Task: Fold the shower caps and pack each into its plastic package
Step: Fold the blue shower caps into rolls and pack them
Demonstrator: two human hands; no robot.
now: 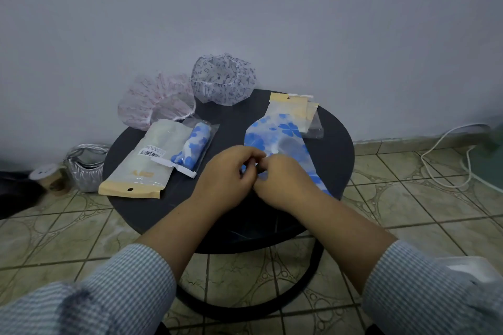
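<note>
A blue-flowered shower cap (pixel 275 134) lies flattened on the round black table (pixel 334 155), partly over a plastic package with a tan header (pixel 283 102). My left hand (pixel 228 174) and my right hand (pixel 285 182) meet at the cap's near edge, and both pinch it with curled fingers. A folded blue-flowered cap sits inside a clear package (pixel 194 148) at the left, beside a larger frosted package with a barcode (pixel 147 160). Two unfolded caps rest at the back: a pink-patterned cap (pixel 155 106) and a purple-patterned cap (pixel 223 79).
More clear packages (pixel 314 119) lie at the table's back right. On the tiled floor to the left stand a silver bag (pixel 85 166) and a small jar (pixel 47 174). A white cable (pixel 446 160) runs across the floor at the right. The wall stands right behind the table.
</note>
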